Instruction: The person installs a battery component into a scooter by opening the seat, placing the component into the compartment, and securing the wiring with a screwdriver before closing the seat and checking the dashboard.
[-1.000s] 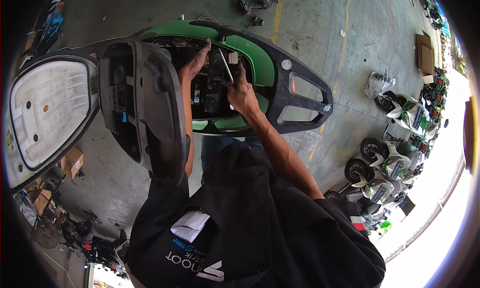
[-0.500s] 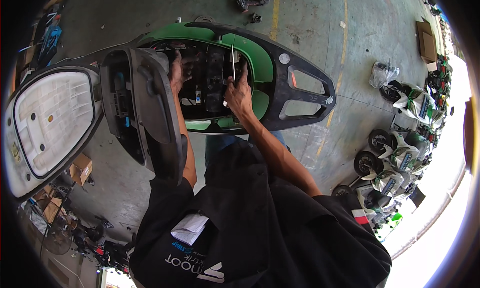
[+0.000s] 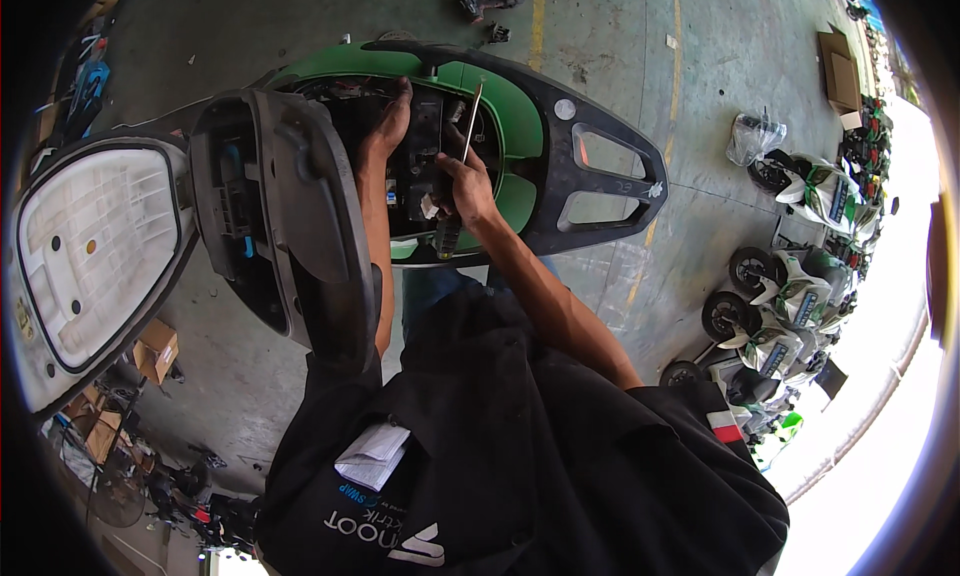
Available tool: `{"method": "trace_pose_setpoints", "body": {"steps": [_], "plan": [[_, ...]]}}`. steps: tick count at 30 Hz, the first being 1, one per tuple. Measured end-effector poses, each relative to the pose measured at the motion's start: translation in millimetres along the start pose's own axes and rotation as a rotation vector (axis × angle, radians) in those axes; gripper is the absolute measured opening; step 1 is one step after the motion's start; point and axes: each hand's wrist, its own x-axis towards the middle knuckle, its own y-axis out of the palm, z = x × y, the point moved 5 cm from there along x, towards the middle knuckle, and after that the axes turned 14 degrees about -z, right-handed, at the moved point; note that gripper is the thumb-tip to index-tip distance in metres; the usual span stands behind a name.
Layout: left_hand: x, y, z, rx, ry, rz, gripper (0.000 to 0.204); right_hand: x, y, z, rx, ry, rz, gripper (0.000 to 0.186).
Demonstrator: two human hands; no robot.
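A green and black scooter body (image 3: 520, 126) lies across in front of me, its under-seat bay uncovered. My right hand (image 3: 468, 188) is closed around a screwdriver (image 3: 474, 121) over the right part of the bay; the metal shaft points away from me and the dark handle shows below the hand. Inside the bay, my left hand (image 3: 388, 126) is beside a long black box-shaped part (image 3: 427, 116). Its fingertips are mostly hidden, so whether it grips the part cannot be made out. Dark parts and wires lie around both hands.
A dark plastic storage bin (image 3: 320, 196) stands tilted up by my left forearm. Beyond it is the raised seat (image 3: 110, 246), pale underside showing. A power drill (image 3: 485, 1) lies on the floor past the scooter. Several scooters (image 3: 820, 191) and a cardboard box (image 3: 840, 71) are at right.
My left hand has shifted right and away from me, to the black part. My right hand has moved slightly left, and the screwdriver has tilted, its handle now showing below the hand.
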Motion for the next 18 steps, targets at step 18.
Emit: {"method": "trace_pose_setpoints", "body": {"steps": [18], "plan": [[7.4, -6.0, 23.3, -0.02, 0.126, -0.013, 0.077, -14.0, -13.6, 13.5, -0.191, -0.171, -0.089, 0.046]]}}
